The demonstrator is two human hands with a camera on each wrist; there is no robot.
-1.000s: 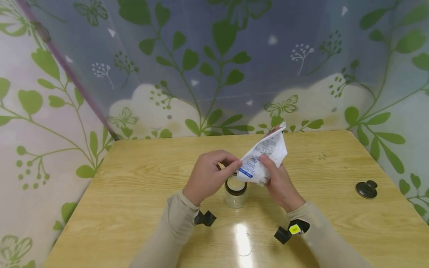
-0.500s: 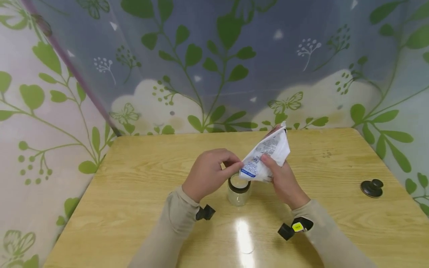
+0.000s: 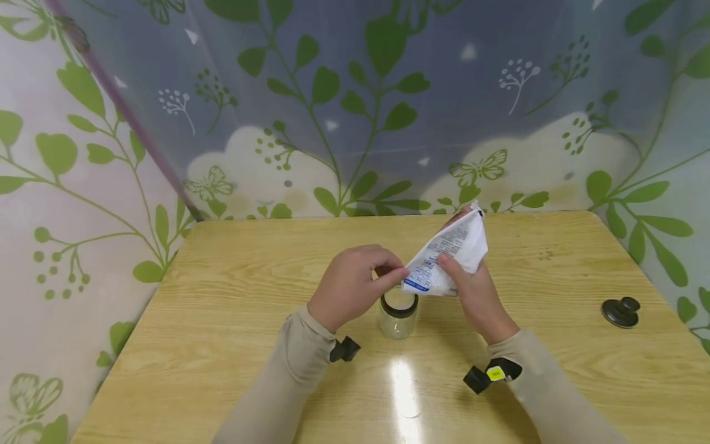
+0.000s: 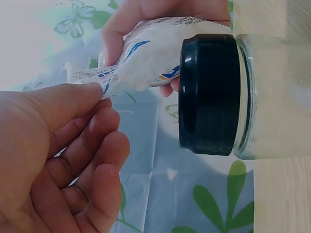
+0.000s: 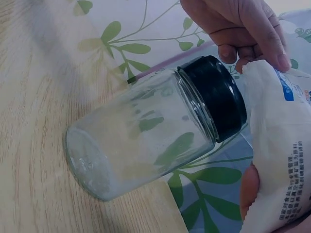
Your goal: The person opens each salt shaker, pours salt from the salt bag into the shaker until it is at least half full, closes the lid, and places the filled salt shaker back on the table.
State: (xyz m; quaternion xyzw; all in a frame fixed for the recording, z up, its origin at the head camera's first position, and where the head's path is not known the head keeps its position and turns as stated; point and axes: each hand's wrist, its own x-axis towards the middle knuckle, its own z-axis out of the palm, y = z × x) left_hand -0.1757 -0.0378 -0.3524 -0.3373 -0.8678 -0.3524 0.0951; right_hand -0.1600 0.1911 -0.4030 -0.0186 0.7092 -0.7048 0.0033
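In the head view, the left hand [image 3: 355,283] pinches the lower corner of a white packet [image 3: 468,242], and the right hand [image 3: 481,301] grips its body. The packet is tilted over the glass jar [image 3: 397,325], which stands upright about midway between the left and right edges of the table [image 3: 249,277]. A black knobbed disc [image 3: 620,312] lies near the right edge.

In the left wrist view, the pinch is narrow; I would keep it at the very tip.

In the right wrist view, the corner is near the black rim [image 5: 216,99]; better not squeeze the packet, nor bump the jar.
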